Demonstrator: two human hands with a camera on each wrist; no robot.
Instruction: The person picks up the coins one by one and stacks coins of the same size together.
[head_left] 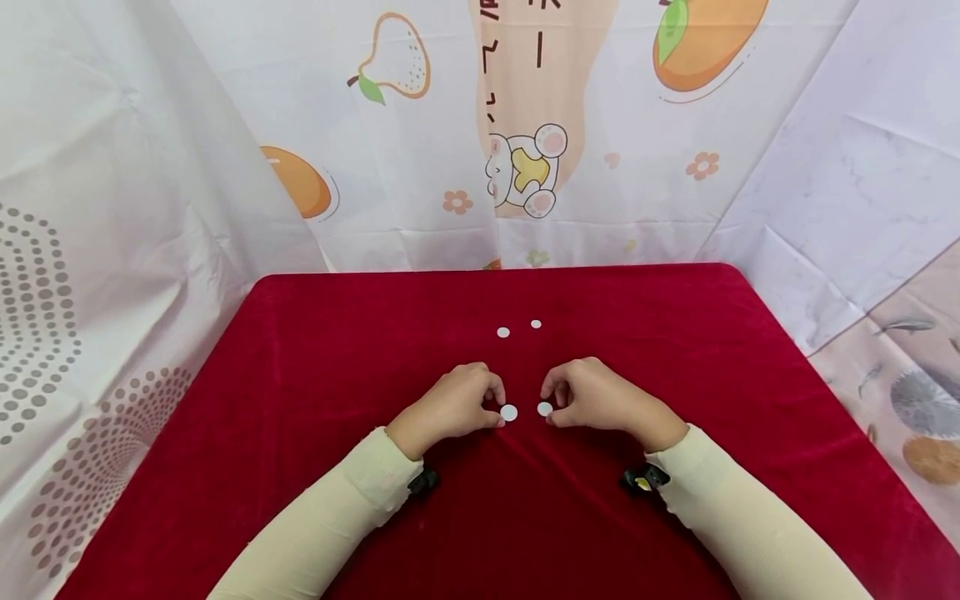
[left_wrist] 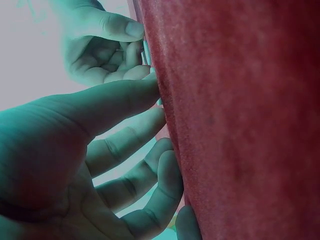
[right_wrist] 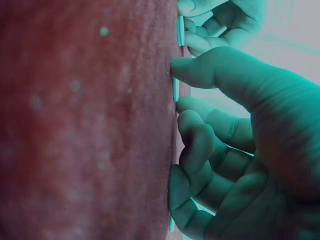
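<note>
**Two Pinched, Two Lying Free**

I can see a left hand (head_left: 457,400) with its thumb and finger bent in on the edges of the left disc (head_left: 509,413), which is small, round and white. That disc is my marker for where things are. Just to the right of it, with a little gap, is the right disc (head_left: 545,409), pinched the same way by the right hand (head_left: 598,395). So each grip is closed on one disc. Past the left disc, almost straight on, lies the third disc (head_left: 503,332). The fourth disc (head_left: 536,324) is past it too, but more to the right. No finger touches those two. The red worktop (head_left: 337,350) spreads out all around the left disc.

I think this step is picking up the near two or setting them down; I can't tell which. The next move seems to need soft, steady fingers, because the discs look thin and could slip.

I count four white discs, two hands and one worktop.
</note>
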